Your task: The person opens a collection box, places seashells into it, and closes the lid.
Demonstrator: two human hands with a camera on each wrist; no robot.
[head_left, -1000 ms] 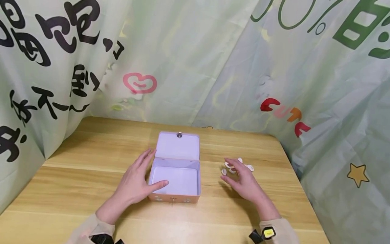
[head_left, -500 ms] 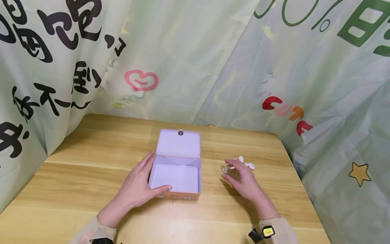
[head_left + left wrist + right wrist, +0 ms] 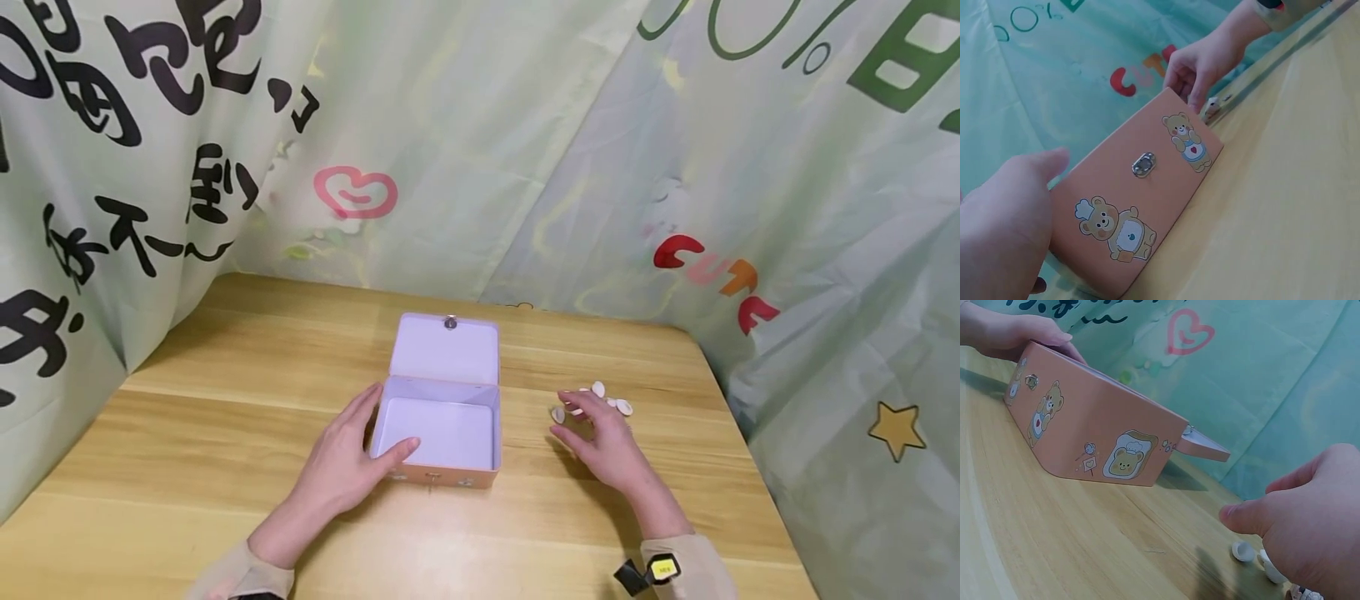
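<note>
A tin box (image 3: 438, 433), peach outside and lilac inside, stands on the table with its lid (image 3: 444, 348) laid back; nothing lies inside. My left hand (image 3: 345, 454) rests at its left side, fingers fairly straight along the wall, thumb (image 3: 1047, 164) over the near-left rim. Bear pictures and a metal clasp (image 3: 1144, 164) mark the front. Right of the box, my right hand (image 3: 603, 437) hovers with bent fingers over several small white rounded pieces (image 3: 624, 407). Thumb and forefinger stand apart. One hollow white piece (image 3: 1243, 551) lies below the thumb; my hand partly hides the others.
The wooden table (image 3: 300, 350) reaches back to a printed cloth (image 3: 435, 100) hanging behind it and along both sides. Bare wood lies between the box and the white pieces.
The head view has shifted slightly. My left hand has slid a little toward me along the box, and its thumb has shifted slightly at the rim. My right hand has barely moved.
</note>
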